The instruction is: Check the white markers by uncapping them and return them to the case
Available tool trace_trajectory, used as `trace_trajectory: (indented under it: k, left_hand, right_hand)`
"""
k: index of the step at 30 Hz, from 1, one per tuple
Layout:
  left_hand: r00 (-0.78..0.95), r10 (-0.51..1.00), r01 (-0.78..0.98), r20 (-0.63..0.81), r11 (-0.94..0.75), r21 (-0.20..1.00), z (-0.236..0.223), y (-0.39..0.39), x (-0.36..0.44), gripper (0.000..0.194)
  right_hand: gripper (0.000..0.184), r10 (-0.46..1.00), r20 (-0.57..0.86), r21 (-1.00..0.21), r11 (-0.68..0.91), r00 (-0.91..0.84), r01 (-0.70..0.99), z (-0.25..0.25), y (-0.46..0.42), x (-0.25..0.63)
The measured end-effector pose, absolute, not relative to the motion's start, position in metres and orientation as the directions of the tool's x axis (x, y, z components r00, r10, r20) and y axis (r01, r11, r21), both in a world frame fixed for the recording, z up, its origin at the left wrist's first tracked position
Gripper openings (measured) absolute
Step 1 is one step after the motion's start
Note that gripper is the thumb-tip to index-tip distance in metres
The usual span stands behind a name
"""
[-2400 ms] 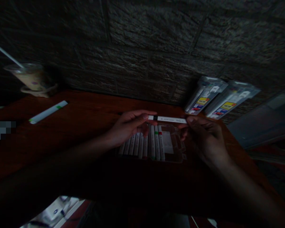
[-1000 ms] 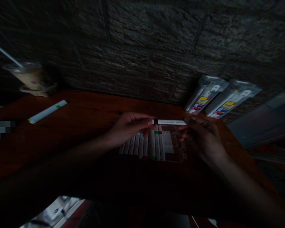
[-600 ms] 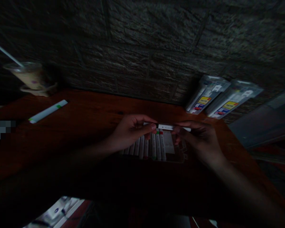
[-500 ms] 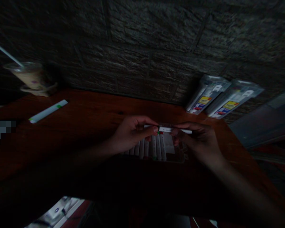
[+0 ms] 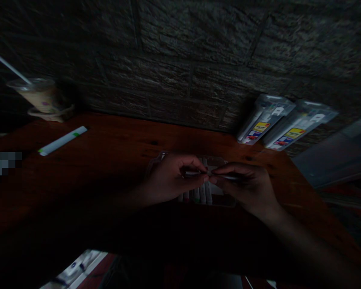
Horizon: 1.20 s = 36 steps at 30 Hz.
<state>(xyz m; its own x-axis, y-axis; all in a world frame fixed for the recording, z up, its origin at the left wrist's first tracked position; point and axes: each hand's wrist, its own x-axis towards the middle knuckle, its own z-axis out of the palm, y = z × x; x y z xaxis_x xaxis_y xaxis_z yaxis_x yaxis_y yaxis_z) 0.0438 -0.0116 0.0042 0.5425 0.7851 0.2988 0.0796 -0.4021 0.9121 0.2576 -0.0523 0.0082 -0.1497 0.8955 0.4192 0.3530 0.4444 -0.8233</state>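
A slim white marker (image 5: 231, 177) lies roughly level between my hands, dim in the low light. My left hand (image 5: 170, 176) pinches its left part between thumb and fingertips. From the other side, my right hand (image 5: 251, 182) grips the right part. The fingertips of both hands nearly meet at the marker's middle and cover it there. Below them is a clear plastic case (image 5: 228, 204) on the table, holding several white markers (image 5: 202, 194) in a row with a pale sheet beside them. My left hand hides the case's left side.
Two upright clear marker cases (image 5: 254, 128) with yellow and blue labels stand by the stone wall (image 5: 168, 76) at back right. A white and green marker (image 5: 63, 140) rests on the wooden table (image 5: 117, 140) at left, near a drink cup (image 5: 40, 96) with a straw.
Both hands have lowered slightly with the marker, and my right fingers have moved in towards the left ones. More of the case's upper left edge shows.
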Motion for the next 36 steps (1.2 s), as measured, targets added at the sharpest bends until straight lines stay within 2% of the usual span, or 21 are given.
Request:
trace_trajectory:
  k: [6, 17, 29, 36]
  left_hand:
    - [0.571, 0.755, 0.066, 0.323, -0.434, 0.899, 0.006, -0.012, 0.045, 0.013]
    - [0.527, 0.82, 0.044, 0.223, -0.289, 0.956, 0.009, -0.008, 0.04, 0.017]
    - [0.431, 0.87, -0.199, 0.24, -0.168, 0.966, 0.004, 0.01, 0.036, 0.018]
    - [0.389, 0.894, -0.289, 0.22, -0.109, 0.951, 0.0, 0.014, 0.036, 0.016]
  right_hand:
    - [0.01, 0.906, 0.399, -0.852, 0.424, -0.144, 0.306, 0.009, -0.051, 0.257]
    - [0.016, 0.923, 0.363, -0.896, 0.384, -0.131, 0.223, 0.015, -0.049, 0.259]
    - [0.011, 0.975, 0.202, -0.977, 0.208, -0.089, 0.055, 0.017, -0.048, 0.267]
    - [0.019, 0.985, 0.112, -0.99, 0.099, -0.13, -0.099, 0.015, -0.049, 0.268]
